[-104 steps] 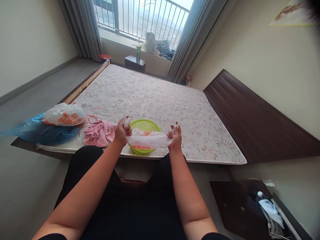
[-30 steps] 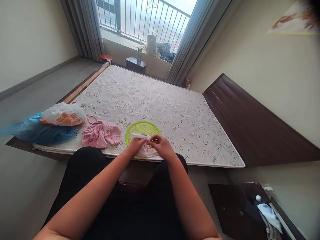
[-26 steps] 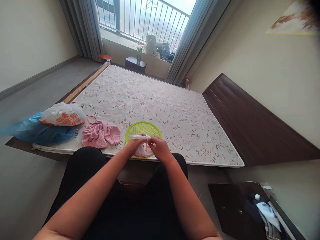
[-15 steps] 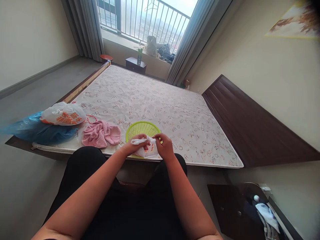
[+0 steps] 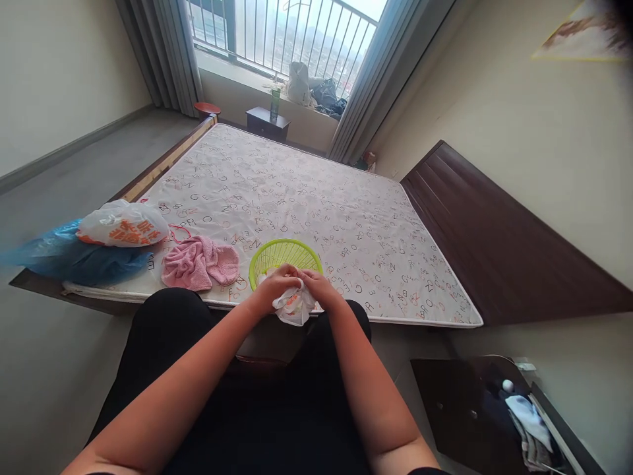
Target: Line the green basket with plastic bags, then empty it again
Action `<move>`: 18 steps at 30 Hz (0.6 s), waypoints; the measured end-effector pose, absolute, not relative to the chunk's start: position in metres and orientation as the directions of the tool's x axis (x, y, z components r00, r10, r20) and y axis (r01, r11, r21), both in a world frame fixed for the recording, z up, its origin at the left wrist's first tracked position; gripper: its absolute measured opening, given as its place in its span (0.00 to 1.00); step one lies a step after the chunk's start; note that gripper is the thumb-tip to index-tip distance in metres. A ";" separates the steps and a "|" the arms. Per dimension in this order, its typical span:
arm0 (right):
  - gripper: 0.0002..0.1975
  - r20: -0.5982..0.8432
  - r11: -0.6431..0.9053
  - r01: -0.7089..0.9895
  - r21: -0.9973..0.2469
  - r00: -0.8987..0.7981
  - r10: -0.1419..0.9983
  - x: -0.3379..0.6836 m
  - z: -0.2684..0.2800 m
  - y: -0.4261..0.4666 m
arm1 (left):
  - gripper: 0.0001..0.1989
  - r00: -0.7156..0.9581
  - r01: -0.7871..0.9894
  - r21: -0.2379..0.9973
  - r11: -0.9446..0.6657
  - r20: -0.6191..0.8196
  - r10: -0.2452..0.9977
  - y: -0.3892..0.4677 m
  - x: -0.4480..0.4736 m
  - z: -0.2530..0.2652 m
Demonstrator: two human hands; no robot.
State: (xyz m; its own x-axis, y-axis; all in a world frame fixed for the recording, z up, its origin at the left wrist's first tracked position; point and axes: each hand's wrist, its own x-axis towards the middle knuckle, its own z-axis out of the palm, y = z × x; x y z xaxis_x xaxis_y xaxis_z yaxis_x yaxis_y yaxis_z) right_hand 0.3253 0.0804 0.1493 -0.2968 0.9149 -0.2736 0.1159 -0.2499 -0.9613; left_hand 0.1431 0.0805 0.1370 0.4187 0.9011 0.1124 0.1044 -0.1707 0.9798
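Both of my hands meet over the near rim of a lime-green plastic basket [image 5: 285, 249] on the mattress. My left hand [image 5: 279, 282] is closed on a thin white plastic bag [image 5: 295, 307] with orange print. Beside it, touching, my right hand [image 5: 315, 285] is closed on the same bag at its upper right. The bag is bunched up and hangs below the fingers, toward my lap. The fingertips and the near part of the basket are partly hidden by the hands and the bag. A pink towel [image 5: 198, 264] lies crumpled to the left of the basket.
Further left, a stuffed white bag with orange print [image 5: 123, 224] rests on a blue plastic bag [image 5: 89, 260]. The letter-patterned mattress [image 5: 297, 178] reaches to a dark headboard [image 5: 494, 244] at right. A dark nightstand [image 5: 459, 409] stands low at right.
My hands have come together, and the white bag, earlier stretched between them over the basket, is now gathered and hangs nearer to me. The view has tilted slightly.
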 end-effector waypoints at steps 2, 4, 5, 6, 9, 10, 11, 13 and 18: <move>0.23 -0.306 -0.322 0.003 -0.947 -0.324 0.895 0.323 0.152 0.078 | 0.07 0.423 0.157 0.944 -0.289 0.200 0.884 0.080 0.139 0.137; 0.24 -0.318 -0.358 -0.071 -0.931 -0.322 0.892 0.323 0.153 0.076 | 0.04 0.423 0.232 0.858 -0.458 0.335 0.842 0.080 0.136 0.137; 0.24 -0.324 -0.371 -0.100 -0.923 -0.316 0.892 0.324 0.153 0.075 | 0.03 0.432 0.265 0.798 -0.541 0.404 0.807 0.081 0.135 0.137; 0.24 -0.332 -0.384 -0.129 -0.914 -0.303 0.893 0.325 0.152 0.075 | 0.03 0.448 0.291 0.734 -0.613 0.462 0.766 0.081 0.135 0.137; 0.25 -0.350 -0.390 -0.226 -0.892 -0.199 0.915 0.327 0.147 0.079 | 0.06 0.489 0.322 0.629 -0.708 0.530 0.693 0.080 0.137 0.134; 0.26 -0.344 -0.372 -0.258 -0.891 -0.149 0.927 0.328 0.145 0.082 | 0.08 0.494 0.330 0.617 -0.714 0.532 0.688 0.079 0.137 0.132; 0.26 -0.334 -0.348 -0.285 -0.893 -0.097 0.937 0.329 0.143 0.085 | 0.10 0.494 0.339 0.608 -0.718 0.535 0.686 0.077 0.138 0.130; 0.26 -0.316 -0.300 -0.317 -0.900 0.000 0.949 0.333 0.138 0.094 | 0.14 0.488 0.356 0.585 -0.728 0.548 0.679 0.072 0.137 0.125; 0.21 -0.362 -0.255 -0.389 -0.885 0.230 0.903 0.355 0.127 0.114 | 0.19 0.499 0.365 0.528 -0.767 0.585 0.639 0.052 0.128 0.117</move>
State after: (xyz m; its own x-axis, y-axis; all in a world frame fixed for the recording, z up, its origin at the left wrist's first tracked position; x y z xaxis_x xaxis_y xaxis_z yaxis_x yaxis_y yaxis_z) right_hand 0.3555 0.1141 0.1273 0.2304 0.9034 -0.3617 -0.3892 -0.2551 -0.8851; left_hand 0.1283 0.0518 0.1173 0.4992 0.6393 0.5849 0.3645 -0.7673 0.5276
